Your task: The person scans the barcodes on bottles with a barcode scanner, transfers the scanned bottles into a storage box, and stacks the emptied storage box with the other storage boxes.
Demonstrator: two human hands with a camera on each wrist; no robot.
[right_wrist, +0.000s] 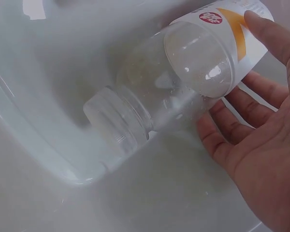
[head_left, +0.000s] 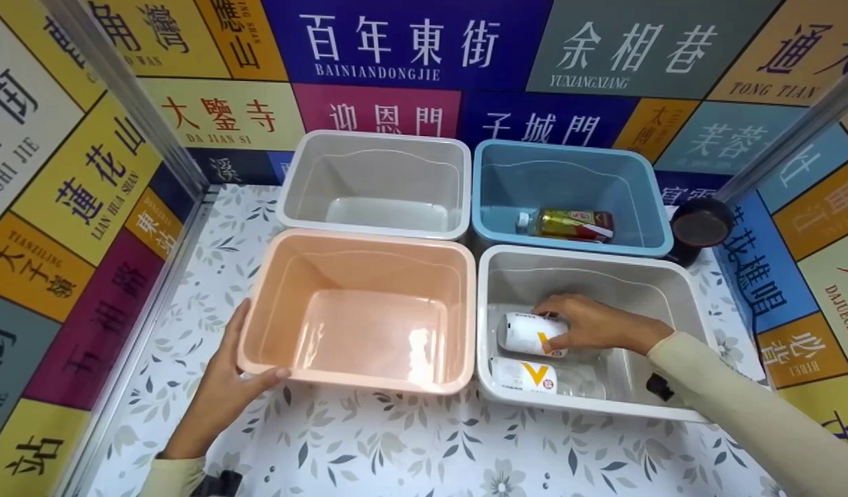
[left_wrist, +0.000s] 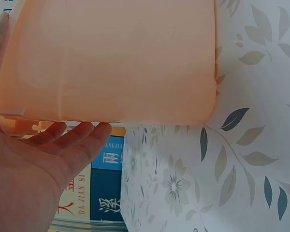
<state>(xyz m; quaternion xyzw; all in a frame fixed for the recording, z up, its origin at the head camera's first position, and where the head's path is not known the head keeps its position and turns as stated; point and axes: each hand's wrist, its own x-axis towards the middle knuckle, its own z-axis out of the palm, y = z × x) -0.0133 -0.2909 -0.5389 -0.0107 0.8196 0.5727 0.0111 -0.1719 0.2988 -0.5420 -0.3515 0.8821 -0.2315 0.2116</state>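
My right hand (head_left: 586,323) reaches into the front right light-grey bin (head_left: 693,317) and grips a clear plastic bottle (head_left: 524,333) with a white and orange label. In the right wrist view, the thumb is on the label and the fingers curl beneath; the bottle's clear shoulder and white cap (right_wrist: 113,121) point away from the palm. Beside it in the bin lies a similar bottle (head_left: 527,376). My left hand (head_left: 223,379) rests at the near left corner of the peach bin (head_left: 358,379), thumb over the rim, fingers nearly straight along the outer wall.
Behind stand a pale grey bin (head_left: 286,186) and a blue bin (head_left: 662,214), the latter holding a drink bottle (head_left: 575,224) with a yellow and red label. A dark round object (head_left: 702,224) stands beside the blue bin. Sign-patterned panels (head_left: 396,41) surround the leaf-patterned tabletop (head_left: 389,442).
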